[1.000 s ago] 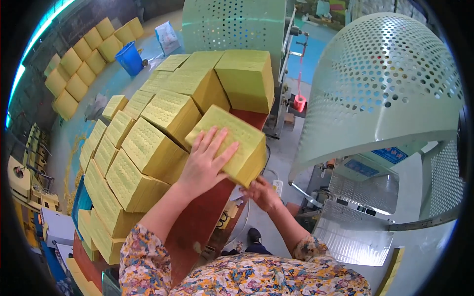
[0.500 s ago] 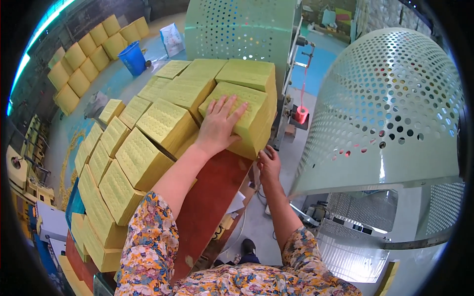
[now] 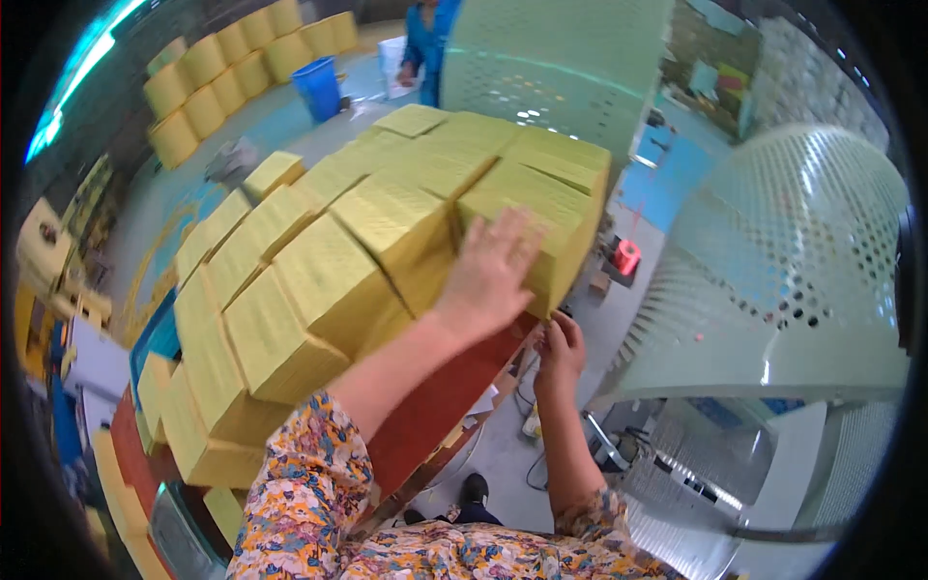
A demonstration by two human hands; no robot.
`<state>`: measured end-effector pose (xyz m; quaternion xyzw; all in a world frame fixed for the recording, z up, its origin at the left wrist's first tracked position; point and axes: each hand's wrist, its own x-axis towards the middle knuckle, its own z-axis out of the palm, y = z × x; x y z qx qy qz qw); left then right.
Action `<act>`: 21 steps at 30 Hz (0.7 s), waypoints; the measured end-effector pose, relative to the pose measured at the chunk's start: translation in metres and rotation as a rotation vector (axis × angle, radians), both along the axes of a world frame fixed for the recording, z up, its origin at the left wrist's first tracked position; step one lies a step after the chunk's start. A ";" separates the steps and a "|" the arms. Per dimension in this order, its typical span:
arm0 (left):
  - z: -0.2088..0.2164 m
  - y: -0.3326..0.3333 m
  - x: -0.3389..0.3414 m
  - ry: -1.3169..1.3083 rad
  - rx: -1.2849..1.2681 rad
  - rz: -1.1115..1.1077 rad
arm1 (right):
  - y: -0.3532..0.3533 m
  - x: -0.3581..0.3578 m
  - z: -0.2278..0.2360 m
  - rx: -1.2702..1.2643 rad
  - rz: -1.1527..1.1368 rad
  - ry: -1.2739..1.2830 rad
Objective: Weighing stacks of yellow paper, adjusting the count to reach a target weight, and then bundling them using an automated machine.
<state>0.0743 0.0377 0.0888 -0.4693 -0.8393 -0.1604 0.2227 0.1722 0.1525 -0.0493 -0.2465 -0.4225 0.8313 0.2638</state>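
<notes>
Red tabletop (image 3: 435,416) carries rows of yellow blocks (image 3: 391,217). Fingers of the left hand (image 3: 490,275) are spread over the right-hand block (image 3: 568,237), while those of the right hand (image 3: 561,358) curl at its lower corner, whether pinching one cannot tell; an uneven push could perhaps skew this block, or tip it over the nearby edge.

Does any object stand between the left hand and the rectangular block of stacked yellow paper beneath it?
Nothing visible does: the bare left hand spreads over the top of the rectangular yellow paper block. Blur leaves firm contact uncertain.
</notes>
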 end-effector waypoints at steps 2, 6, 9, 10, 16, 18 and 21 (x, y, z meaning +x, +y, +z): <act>-0.003 -0.031 0.056 -0.093 0.186 -0.044 | -0.038 0.035 0.043 0.049 0.087 0.110; -0.021 -0.087 0.181 -0.133 0.447 -0.014 | -0.083 0.123 0.086 0.132 0.356 0.286; -0.010 -0.169 0.293 -0.154 0.545 0.214 | -0.140 0.197 0.101 0.137 0.675 0.328; -0.008 -0.195 0.332 -0.175 0.601 0.259 | -0.159 0.220 0.106 0.176 0.800 0.360; -0.020 -0.352 0.582 -0.109 0.649 0.931 | -0.338 0.363 0.124 0.199 1.424 0.365; -0.028 -0.394 0.662 -0.074 0.667 1.027 | -0.392 0.419 0.125 0.226 1.592 0.387; -0.043 -0.450 0.778 -0.050 0.713 1.182 | -0.476 0.511 0.119 0.190 1.782 0.357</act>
